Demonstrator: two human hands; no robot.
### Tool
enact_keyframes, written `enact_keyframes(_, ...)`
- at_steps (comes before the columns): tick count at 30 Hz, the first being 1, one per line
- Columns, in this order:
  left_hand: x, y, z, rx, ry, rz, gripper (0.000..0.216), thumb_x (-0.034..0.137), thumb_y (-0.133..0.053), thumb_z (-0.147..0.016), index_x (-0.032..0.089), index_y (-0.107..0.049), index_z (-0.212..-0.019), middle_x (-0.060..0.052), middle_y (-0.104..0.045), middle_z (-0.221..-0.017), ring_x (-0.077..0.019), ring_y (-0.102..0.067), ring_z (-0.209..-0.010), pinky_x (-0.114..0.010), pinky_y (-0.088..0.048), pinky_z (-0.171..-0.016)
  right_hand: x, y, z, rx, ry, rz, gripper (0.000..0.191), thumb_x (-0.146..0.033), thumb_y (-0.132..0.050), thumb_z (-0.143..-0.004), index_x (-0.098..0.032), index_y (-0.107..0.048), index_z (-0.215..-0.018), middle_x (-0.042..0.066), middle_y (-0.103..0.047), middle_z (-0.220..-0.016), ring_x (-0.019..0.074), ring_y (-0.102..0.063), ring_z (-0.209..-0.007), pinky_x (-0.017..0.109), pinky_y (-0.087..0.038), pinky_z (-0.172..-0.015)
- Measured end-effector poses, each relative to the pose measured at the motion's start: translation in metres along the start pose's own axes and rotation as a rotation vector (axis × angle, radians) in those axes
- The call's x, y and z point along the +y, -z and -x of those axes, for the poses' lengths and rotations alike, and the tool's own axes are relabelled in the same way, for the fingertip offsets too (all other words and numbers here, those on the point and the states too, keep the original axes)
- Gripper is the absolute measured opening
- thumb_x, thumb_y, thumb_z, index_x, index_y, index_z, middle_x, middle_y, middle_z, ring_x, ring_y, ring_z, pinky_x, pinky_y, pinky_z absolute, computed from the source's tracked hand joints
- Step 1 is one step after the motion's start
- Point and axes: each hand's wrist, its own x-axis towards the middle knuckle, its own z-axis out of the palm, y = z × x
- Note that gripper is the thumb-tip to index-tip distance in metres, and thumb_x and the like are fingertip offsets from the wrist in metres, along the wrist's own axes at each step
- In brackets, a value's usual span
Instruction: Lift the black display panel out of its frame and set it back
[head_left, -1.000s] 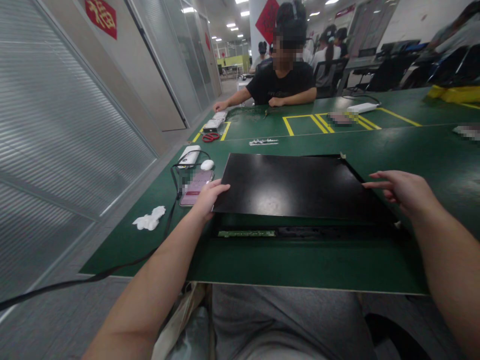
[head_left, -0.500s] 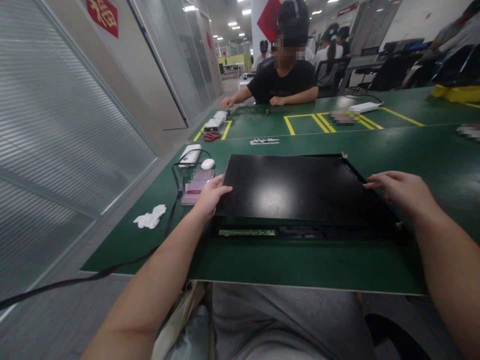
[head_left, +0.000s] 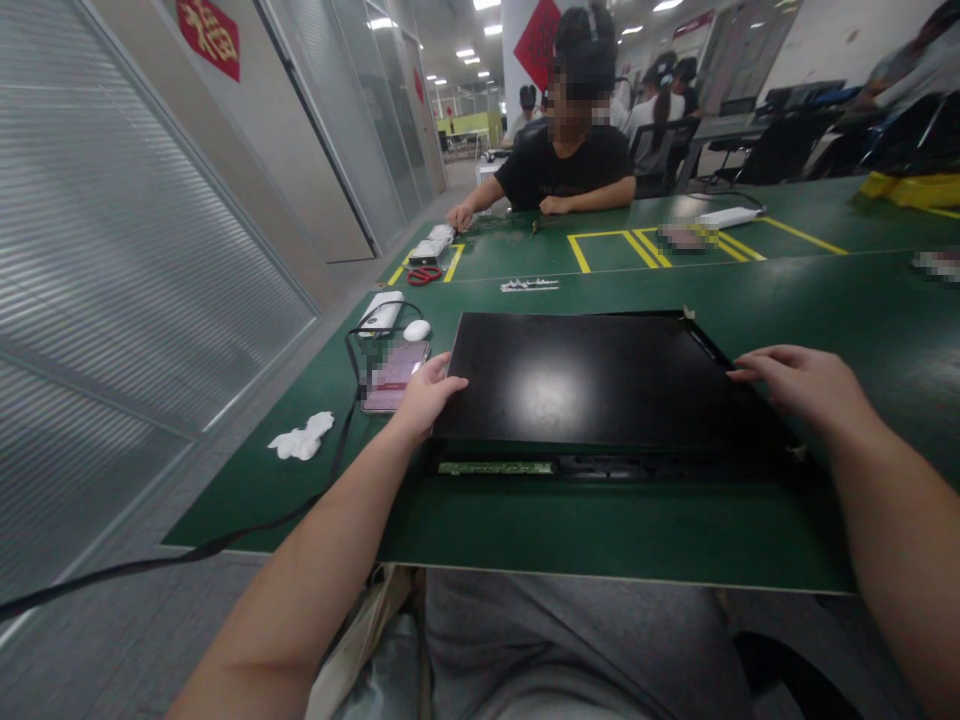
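A flat black screen panel [head_left: 592, 380] lies over a shallow black frame [head_left: 709, 342], its left side tilted up a little. Along the near side of the frame a thin green circuit board strip [head_left: 495, 468] shows. My left hand [head_left: 429, 395] grips the panel's left edge, thumb on top and the other fingers mostly hidden beneath. On the right, my right hand [head_left: 795, 378] has its fingertips closed on the frame's right edge. Small pale tabs [head_left: 796, 453] stick out at the frame's right corners.
Left of the panel are a phone [head_left: 394, 375], a white oval object [head_left: 417, 330], a white box-shaped device [head_left: 381, 313], crumpled tissue [head_left: 302, 437] and a black strap [head_left: 341, 450]. Red scissors [head_left: 424, 275] and white strips [head_left: 529, 285] lie farther back. A person [head_left: 570, 165] sits opposite.
Both hands keep their hold, and the panel has barely moved. The view has shifted slightly. The hand of the person opposite has moved a little toward the white items.
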Motion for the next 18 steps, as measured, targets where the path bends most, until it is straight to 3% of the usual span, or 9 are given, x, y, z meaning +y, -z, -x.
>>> enact_keyframes(18,-0.002,-0.0007,-0.0013,0.005,-0.029,-0.038,0.056,0.015,-0.07,-0.059,0.014,-0.064,-0.114,-0.004,-0.077,-0.086,-0.0246,-0.072,-0.083,-0.035,-0.055,-0.079,0.004,-0.001,-0.004,0.018,0.009,0.056,0.028,-0.045,-0.046,-0.062,-0.026,-0.063,-0.075,0.0,-0.063,-0.065,0.0151,-0.051,-0.058,0.028,-0.035,-0.049)
